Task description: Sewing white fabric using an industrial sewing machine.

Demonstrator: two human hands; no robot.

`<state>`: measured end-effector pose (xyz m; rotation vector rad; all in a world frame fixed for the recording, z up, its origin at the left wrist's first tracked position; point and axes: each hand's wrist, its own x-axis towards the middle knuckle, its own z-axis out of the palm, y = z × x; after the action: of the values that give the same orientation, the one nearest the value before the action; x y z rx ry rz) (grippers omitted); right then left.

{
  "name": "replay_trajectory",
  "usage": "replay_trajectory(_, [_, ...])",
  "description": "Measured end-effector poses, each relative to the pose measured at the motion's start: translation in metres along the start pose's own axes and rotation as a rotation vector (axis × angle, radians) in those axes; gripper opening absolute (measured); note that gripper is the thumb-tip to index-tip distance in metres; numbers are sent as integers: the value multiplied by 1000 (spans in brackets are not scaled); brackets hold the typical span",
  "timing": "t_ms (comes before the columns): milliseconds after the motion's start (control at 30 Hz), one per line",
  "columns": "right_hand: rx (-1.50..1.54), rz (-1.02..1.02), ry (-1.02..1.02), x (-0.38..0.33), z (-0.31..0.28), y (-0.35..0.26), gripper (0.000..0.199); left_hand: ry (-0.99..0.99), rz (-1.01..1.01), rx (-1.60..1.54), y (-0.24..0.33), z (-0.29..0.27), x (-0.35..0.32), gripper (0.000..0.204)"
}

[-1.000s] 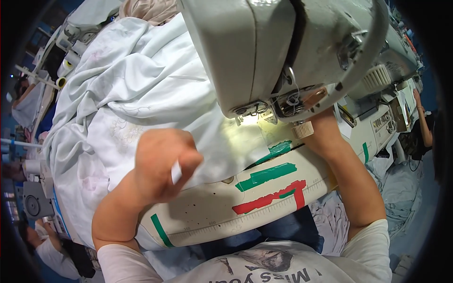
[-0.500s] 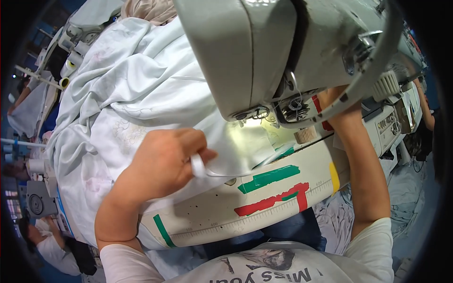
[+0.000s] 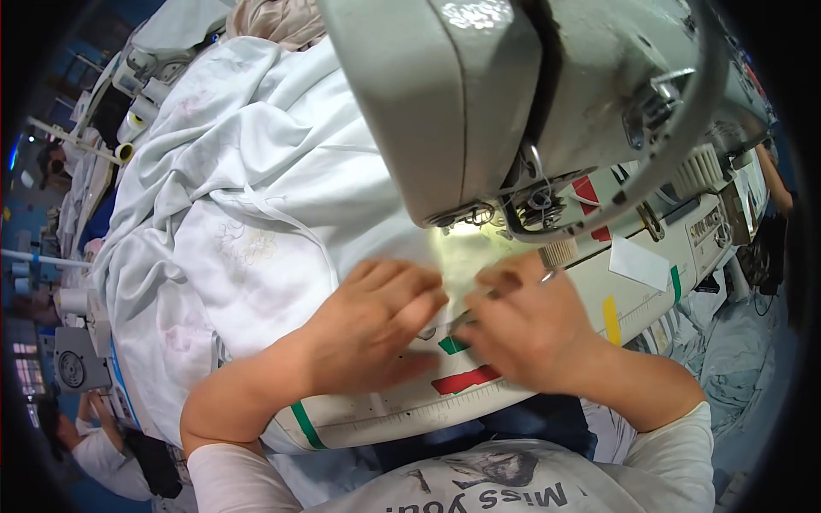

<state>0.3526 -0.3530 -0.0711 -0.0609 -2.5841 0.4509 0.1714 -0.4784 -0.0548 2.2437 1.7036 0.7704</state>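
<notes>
Busy sewing room fills the curved rim of the head view: thread cones [image 3: 130, 128] stand at the far left, a co-worker in a white top [image 3: 107, 457] sits at the lower left, and another person's arm [image 3: 774, 184] shows at the right edge. A pale work surface [image 3: 351, 419], marked with a ruler scale, crosses the front, carrying green tape [image 3: 306, 423], red tape [image 3: 464, 380] and yellow tape [image 3: 611, 318]. White paper [image 3: 640, 263] lies farther right, and beige cloth [image 3: 282, 21] is bunched at the back.

Under the lit head of the sewing machine [image 3: 428, 128], white fabric [image 3: 291, 162] with faint floral embroidery lies in loose folds. It spreads mainly forward and left of both hands; its longer run slants from the back left toward the needle area and the near edge of the surface. The left hand [image 3: 363, 321] is nearer to its bulk, over its near part; the right hand [image 3: 530, 329] is just right of it, in front of the machine head. Both sets of fingers are bent and point toward each other, a narrow gap between them. Blur hides the fingertips, so whether either pinches the fabric I cannot tell. A small shiny metal piece [image 3: 547, 276] shows at the right hand; its kind is unclear.
</notes>
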Motion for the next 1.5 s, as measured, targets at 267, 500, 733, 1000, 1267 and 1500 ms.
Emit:
replay_trajectory(267, [38, 7, 44, -13, -3, 16, 22, -6, 211, 342, -10, 6, -2, 40])
replay_trajectory(500, [0, 101, 108, -15, 3, 16, 19, 87, -67, 107, -17, 20, 4, 15])
replay_trajectory(733, [0, -43, 78, -8, 7, 11, 25, 244, -366, -351, -18, 17, 7, 4])
replay_trajectory(1000, [51, -102, -25, -8, 14, 10, 26, 314, -1, -130, -20, 10, 10, 11])
replay_trajectory(1267, [50, 20, 1, -9, 15, 5, 39, 113, -21, -166, -25, 14, 7, 16])
replay_trajectory(1500, [-57, -41, -47, -11, 11, 9, 37, 202, -82, -246, -28, 17, 6, 13])
